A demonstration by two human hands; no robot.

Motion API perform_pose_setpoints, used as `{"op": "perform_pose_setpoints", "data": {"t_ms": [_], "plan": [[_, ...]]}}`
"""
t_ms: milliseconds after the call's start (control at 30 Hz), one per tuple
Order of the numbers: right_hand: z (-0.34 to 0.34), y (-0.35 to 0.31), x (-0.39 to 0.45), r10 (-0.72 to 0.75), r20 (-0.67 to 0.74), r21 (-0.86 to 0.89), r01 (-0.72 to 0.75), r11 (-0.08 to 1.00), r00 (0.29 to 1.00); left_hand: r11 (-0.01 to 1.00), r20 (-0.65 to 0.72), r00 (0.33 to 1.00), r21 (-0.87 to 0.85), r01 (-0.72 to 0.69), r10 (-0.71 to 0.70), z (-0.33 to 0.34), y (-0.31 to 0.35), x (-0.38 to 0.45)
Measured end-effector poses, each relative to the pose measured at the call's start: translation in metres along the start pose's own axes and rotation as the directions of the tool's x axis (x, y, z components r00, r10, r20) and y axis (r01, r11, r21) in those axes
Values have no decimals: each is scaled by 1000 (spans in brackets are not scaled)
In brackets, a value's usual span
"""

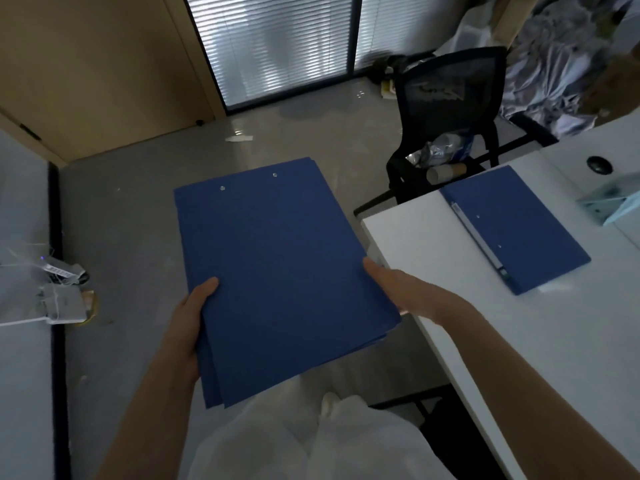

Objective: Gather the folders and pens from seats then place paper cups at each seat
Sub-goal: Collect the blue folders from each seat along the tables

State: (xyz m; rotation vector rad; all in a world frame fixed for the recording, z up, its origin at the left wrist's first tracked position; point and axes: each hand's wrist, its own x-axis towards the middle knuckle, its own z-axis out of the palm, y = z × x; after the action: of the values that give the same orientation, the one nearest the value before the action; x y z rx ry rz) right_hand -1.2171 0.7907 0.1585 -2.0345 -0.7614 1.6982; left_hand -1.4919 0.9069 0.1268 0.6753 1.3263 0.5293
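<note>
Fingers of left hand (188, 327) and right hand (405, 292) clamp the stack of folders (284, 271); loosely squared, it may fan out before reaching the folder (516, 226), apparently unattended, near the tabletop (433, 265) edge.

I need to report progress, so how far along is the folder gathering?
Several flat blue folders are already stacked and gripped in both hands. One blue folder remains on the white table. No pens or paper cups visible.
</note>
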Motion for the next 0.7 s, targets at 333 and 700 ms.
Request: {"op": "perform_pose_setpoints", "data": {"t_ms": [333,700], "plan": [[-24,-98,115,47,-142,625,53,779,989,997,109,994,70,16,-23,44,132,123],[-81,-155,189,52,-550,502,280,818,833,966,280,956,256,13,-87,131,241,230]]}}
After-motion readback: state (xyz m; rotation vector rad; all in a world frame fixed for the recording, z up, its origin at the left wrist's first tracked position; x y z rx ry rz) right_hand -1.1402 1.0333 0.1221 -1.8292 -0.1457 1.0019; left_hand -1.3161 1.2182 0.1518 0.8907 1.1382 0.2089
